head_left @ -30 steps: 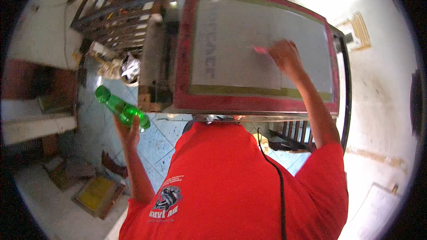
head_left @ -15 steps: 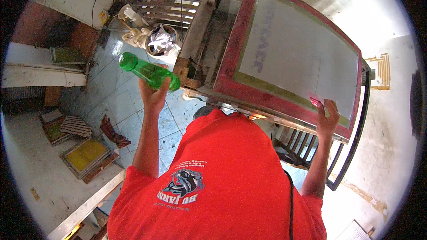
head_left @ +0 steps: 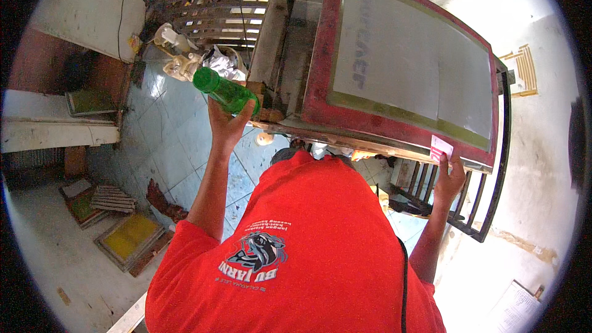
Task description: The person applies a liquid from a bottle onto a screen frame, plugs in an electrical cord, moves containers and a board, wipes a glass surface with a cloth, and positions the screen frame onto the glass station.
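Note:
A green plastic bottle (head_left: 223, 90) is gripped in my left hand (head_left: 229, 126), tilted with its cap end toward the upper left. My right hand (head_left: 450, 177) pinches a small white-and-pink printed card (head_left: 440, 147) between thumb and fingers. That card overlaps the near right border of a large red-edged screen-printing frame (head_left: 316, 89); whether it touches the frame I cannot tell. The frame lies on a table, with pale mesh (head_left: 401, 61) inside a greenish band. Faint purple lettering shows at the mesh's left side.
Beyond the bottle stands a bin of crumpled white paper (head_left: 222, 63), next to dirty plastic containers (head_left: 176, 40). Slatted wooden railing (head_left: 216, 15) runs behind. Smaller yellow-mesh frames (head_left: 129, 240) lie at lower left. A clipboard with paper (head_left: 515, 305) is at lower right.
My left hand has brought the bottle rightward, nearer the table's corner. My right hand and the card have moved from over the mesh back to the frame's near edge. The view has shifted slightly.

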Motion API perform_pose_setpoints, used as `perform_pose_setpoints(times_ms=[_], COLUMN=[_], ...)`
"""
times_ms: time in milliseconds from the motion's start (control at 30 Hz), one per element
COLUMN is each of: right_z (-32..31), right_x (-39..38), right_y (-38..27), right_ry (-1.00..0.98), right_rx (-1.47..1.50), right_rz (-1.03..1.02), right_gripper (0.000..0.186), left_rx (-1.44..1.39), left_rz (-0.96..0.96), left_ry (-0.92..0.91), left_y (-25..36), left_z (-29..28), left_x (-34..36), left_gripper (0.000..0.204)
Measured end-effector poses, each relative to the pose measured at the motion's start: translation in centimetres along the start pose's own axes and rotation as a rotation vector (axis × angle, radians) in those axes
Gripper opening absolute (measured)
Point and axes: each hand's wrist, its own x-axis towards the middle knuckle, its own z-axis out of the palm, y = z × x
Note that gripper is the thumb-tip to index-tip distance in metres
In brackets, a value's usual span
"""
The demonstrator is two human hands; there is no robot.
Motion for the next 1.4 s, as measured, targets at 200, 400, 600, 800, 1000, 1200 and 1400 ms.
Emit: perform_pose_setpoints(times_ms=[200,400,600,800,1000,1200,1400], right_z=[-0.5,-1.6,-1.3,-1.5,1.0,5.9,7.3], right_x=[-1.1,-2.3,-4.7,-8.8,-17.2,-28.9,-36.3], right_y=[1.4,3.8,4.9,5.3,6.9,10.5,8.2], right_ry=[-0.013,-0.022,-0.083,-0.159,-0.006,-0.166,-0.366], right_rx=[0.075,0.081,0.288,0.286,0.728,0.858,0.52], right_rz=[-0.013,0.005,0.028,0.133,0.599,1.036,1.017], right_gripper=[0.012,0.018,0.016,0.019,0.007,0.019,0.017], left_rx=[-0.042,-0.04,0.279,-0.037,0.171,0.184,0.102], left_rz=[-0.016,0.025,0.06,0.054,-0.06,-0.294,-0.327], left_ry=[0.003,0.12,0.189,0.309,0.059,-0.275,-0.37], left_y=[-0.8,0.3,4.2,7.3,4.1,-13.0,-26.5], left_z=[-0.1,0.2,-0.9,-4.3,-8.5,-5.5,5.5], left_x=[0.1,0.0,-0.1,-5.2,-14.4,-22.9,-22.6], left_gripper=[0.048,0.044,0.037,0.035,0.041,0.04,0.042])
